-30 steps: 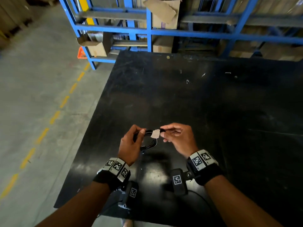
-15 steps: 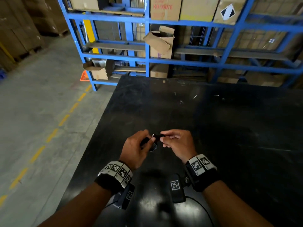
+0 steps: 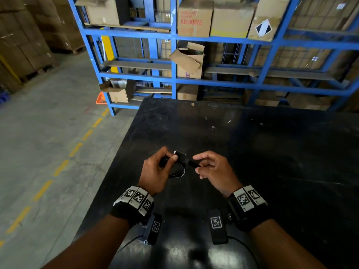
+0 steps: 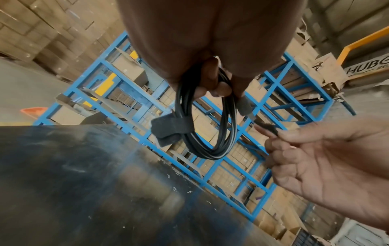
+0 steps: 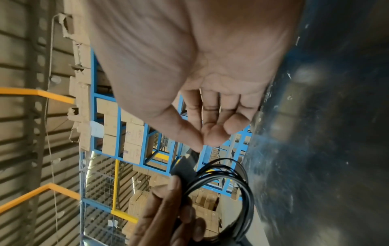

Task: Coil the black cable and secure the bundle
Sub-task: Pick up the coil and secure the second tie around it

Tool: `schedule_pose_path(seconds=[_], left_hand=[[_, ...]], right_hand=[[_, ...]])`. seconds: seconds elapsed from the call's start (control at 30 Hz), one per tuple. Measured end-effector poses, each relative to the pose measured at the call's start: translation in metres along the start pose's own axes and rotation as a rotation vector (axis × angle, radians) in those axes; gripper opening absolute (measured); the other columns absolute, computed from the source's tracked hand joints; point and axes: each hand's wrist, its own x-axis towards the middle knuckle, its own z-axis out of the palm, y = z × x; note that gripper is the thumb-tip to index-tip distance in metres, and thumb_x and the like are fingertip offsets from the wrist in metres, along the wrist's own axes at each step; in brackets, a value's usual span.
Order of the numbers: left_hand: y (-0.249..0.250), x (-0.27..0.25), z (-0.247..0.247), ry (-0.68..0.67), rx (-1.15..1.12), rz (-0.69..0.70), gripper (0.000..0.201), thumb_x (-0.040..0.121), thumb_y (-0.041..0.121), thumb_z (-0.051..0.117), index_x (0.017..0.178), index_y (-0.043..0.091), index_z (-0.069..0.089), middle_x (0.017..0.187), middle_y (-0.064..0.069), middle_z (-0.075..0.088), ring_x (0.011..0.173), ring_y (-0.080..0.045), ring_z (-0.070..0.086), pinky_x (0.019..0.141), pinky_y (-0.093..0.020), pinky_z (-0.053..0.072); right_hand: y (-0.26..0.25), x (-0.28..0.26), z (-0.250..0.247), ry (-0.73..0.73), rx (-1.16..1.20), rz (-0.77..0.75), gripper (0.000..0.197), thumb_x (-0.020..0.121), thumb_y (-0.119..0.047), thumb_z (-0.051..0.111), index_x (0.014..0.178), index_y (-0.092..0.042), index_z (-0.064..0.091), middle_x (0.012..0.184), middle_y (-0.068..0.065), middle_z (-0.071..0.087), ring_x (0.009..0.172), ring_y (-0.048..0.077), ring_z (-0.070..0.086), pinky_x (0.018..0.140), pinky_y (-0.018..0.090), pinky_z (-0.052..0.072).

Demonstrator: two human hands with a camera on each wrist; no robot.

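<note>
Left hand (image 3: 155, 171) holds the coiled black cable (image 4: 207, 133) above the black counter (image 3: 252, 152), near its front-left part. In the left wrist view the fingers (image 4: 219, 88) are curled through the loops, with the coil hanging below them in several turns. A dark fabric strap (image 4: 168, 129) is wrapped around one side of the coil; its loose flap sticks out to the side.

Right hand (image 3: 213, 169) is just beside the coil, on its right. Thumb and forefinger pinch a dark strip end (image 3: 193, 163) that runs toward the strap on the bundle; the remaining fingers (image 5: 219, 131) are loosely curled and hold nothing. In the right wrist view the pinched strip leads down to a flat dark tab by the left thumb, touching the coil. Whether the strip is fully fastened around the bundle cannot be told.

Both wrists carry bands with black-and-white marker squares. Beyond the counter stands a blue steel rack (image 3: 174, 74) loaded with cardboard boxes (image 3: 194, 18). The concrete floor (image 3: 48, 142) to the left bears a dashed yellow line.
</note>
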Motion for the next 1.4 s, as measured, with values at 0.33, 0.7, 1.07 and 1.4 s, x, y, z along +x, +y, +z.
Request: schedule_pose_path(seconds=[0.33,0.7,1.07,1.4], left_hand=[[0.022,-0.004,0.004,-0.119,0.072,0.233,0.019,0.102,0.025,0.064,0.087,0.014,0.063,0.078,0.003,0.065,0.070,-0.014,0.065,0.064,-0.032,0.053],[0.020,0.006,0.001,0.087,-0.031,0.030,0.018,0.099,0.027,0.069,0.113,0.017,0.066,0.099,0.015,0.074,0.092,0.002,0.074,0.078,-0.021,0.061],[0.042,0.018,0.017,0.196,-0.126,0.093,0.013,0.101,0.022,0.065,0.096,0.010,0.063,0.094,0.006,0.076,0.086,-0.004,0.075,0.073,-0.016,0.056],[0.039,0.011,0.023,0.104,-0.251,0.065,0.014,0.103,0.017,0.062,0.094,0.006,0.058,0.086,0.006,0.074,0.077,-0.011,0.074,0.071,-0.031,0.060]], right_hand=[[-0.021,-0.007,0.014,0.059,0.062,-0.049,0.011,0.088,-0.013,0.076,0.097,-0.007,0.074,0.080,-0.001,0.072,0.062,0.002,0.067,0.055,0.014,0.051],[-0.020,-0.009,0.010,0.292,0.382,0.112,0.018,0.082,0.002,0.077,0.096,-0.008,0.073,0.078,0.007,0.078,0.065,0.013,0.072,0.063,0.021,0.056],[-0.030,-0.017,0.043,0.334,0.777,0.361,0.008,0.085,0.004,0.072,0.091,0.000,0.068,0.081,0.013,0.073,0.069,0.015,0.073,0.066,0.022,0.057],[-0.047,-0.007,0.045,0.432,1.012,0.369,0.014,0.086,0.007,0.069,0.088,-0.004,0.061,0.097,0.016,0.070,0.083,0.018,0.075,0.071,0.024,0.060]])
